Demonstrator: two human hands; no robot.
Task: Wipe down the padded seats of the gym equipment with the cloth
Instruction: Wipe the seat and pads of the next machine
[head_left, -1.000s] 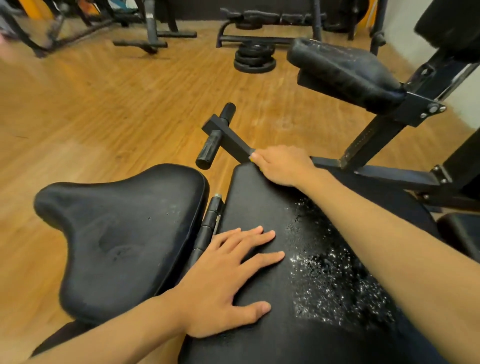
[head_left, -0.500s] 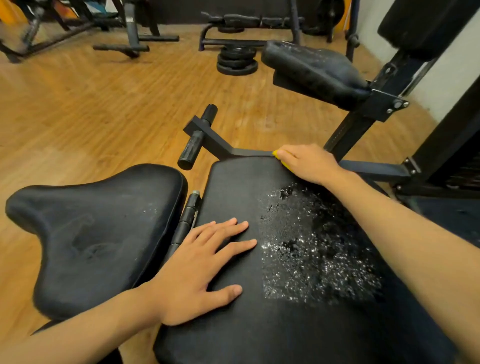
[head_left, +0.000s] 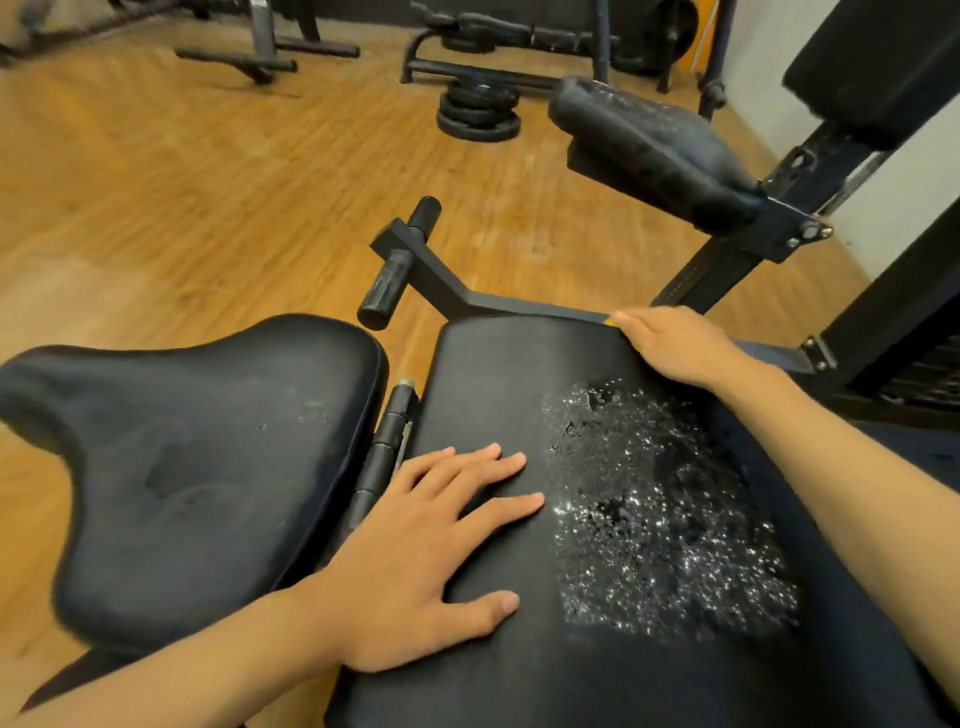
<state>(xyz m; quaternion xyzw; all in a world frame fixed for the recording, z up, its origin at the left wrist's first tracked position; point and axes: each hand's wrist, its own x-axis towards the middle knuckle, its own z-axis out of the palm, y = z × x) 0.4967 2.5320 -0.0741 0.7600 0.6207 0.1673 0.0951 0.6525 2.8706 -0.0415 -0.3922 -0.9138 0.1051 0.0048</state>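
Right grip (head_left: 670, 345): it lies knuckles-up on the far right corner of the long pad (head_left: 493, 374), covering the cloth (head_left: 611, 322), of which only a yellow sliver shows at the fingertips. I cannot tell whether the fingers curl round the cloth or merely press it flat.

Left grip (head_left: 415, 545): it holds nothing. The palm is down and the fingers are spread and straight on the near left part of the long pad, which I judge to be bracing.

Surface condition: right of the long pad's middle, the cracked patch (head_left: 665, 519) shows flaked, glinting vinyl. Left of the long pad, across a hinge (head_left: 387, 441), sits the saddle-shaped seat (head_left: 208, 441), which carries faint specks. Beyond the long pad, a raised pad (head_left: 649, 140) looks dusty.

Assessment: the step in hand is wiping the long pad, and the stroke is placed at its far edge.

Recommendations:
- I would draw the cloth toward the near edge in straight, overlapping lanes.
- Pressure should be even and the palm kept flat.
- Pressure should be light over the cracked patch, since loose flakes could lift or snag the cloth.
- The left grip should be moved before its lane is reached.
- The saddle-shaped seat and raised pad appear to remain for wiping.
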